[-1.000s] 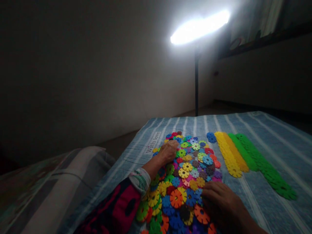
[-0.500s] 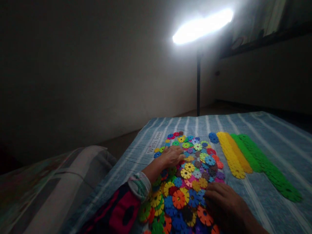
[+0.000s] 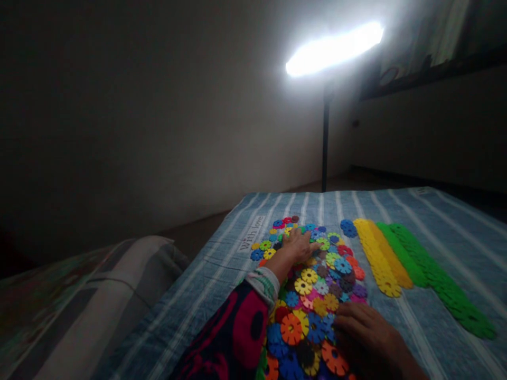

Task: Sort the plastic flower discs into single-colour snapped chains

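A spread pile of flower-shaped plastic discs in many colours lies in front of me, each notched round the rim with a hole in the middle. My left hand reaches over the far part of the pile, palm down, fingers apart and touching the discs. At the pile's near right edge rests my right hand, in shadow, its fingers curled in. Whatever lies under those fingers is hidden. Blue discs and an orange disc lie beside it.
Right of the pile, discs lie in overlapping rows by colour: a yellow row, a darker yellow row, green rows and a short blue group. A striped blue cloth lies beneath. Behind stands a lit lamp.
My left hand has moved to the right and farther away across the pile, its fingers now more spread. My right hand stays nearly in place. The view has shifted slightly.
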`<state>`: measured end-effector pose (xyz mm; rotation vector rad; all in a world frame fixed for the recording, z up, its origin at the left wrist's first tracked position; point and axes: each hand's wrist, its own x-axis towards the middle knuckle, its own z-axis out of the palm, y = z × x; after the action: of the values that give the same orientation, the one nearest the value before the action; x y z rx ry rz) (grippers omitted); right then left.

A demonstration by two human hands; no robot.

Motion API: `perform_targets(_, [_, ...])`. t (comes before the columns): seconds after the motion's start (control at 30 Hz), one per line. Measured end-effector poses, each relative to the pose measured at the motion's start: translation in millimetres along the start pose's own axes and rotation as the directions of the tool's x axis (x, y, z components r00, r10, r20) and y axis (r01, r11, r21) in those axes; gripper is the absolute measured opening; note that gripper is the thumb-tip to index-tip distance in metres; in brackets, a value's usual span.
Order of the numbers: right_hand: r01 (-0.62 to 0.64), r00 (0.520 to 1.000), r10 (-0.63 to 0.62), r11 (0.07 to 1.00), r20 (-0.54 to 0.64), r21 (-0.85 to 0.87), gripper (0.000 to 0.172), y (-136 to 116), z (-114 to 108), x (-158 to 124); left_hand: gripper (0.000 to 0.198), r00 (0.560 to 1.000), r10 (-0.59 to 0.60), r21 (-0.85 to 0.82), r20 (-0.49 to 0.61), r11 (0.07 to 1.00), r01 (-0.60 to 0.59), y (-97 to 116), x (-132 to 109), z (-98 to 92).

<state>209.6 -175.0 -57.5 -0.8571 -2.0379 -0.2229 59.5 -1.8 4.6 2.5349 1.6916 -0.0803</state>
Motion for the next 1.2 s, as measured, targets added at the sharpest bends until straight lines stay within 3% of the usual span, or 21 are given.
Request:
perform_targets(0.27, [-0.106,0.991,0.102,0.993,0.084,0.049,0.019,0,10,-11,0.059,0.996,-0.073,0.065,0.051,0.995,0.070,2,-39,-10.3])
perform_targets(0.37, [-0.087,0.994,0.084,0.995,0.072,0.050,0.019,-2,6,-7,0.053,0.997,0.077,0.043,0.003,0.996,-0.077,14,-36,-8.1])
perform_targets(0.47, [-0.041,0.998,0.039,0.998,0.052,0.042,0.017,-1,1,-1,0.053,0.968,0.251,-0.021,0.005,0.968,-0.251,27,-27,-2.0])
perform_targets(0.57, [-0.038,0.999,0.038,0.999,0.030,0.028,0.018,-1,0,-1,0.055,0.947,0.319,-0.050,0.037,0.947,-0.317,33,-19,5.4])
perform_targets(0.7, [-0.087,0.994,0.084,0.995,0.069,0.043,0.018,-2,6,-7,0.054,0.966,0.257,-0.018,0.033,0.966,-0.257,20,-17,9.6])
perform_targets(0.93, [-0.139,0.988,0.134,0.989,0.076,0.053,0.019,-3,9,-8,0.046,0.997,0.077,0.051,-0.024,0.996,-0.076,-18,-25,-2.9])
perform_targets(1.07, [-0.091,0.993,0.086,0.994,0.085,0.055,0.016,-1,3,-2,0.047,0.994,-0.008,0.081,-0.105,0.997,0.016,-18,-30,-2.6])
perform_targets(1.2, [-0.106,0.990,0.100,0.993,0.099,0.049,0.016,-2,1,0,0.046,0.983,0.153,0.038,-0.101,0.988,-0.150,2,-31,1.0])
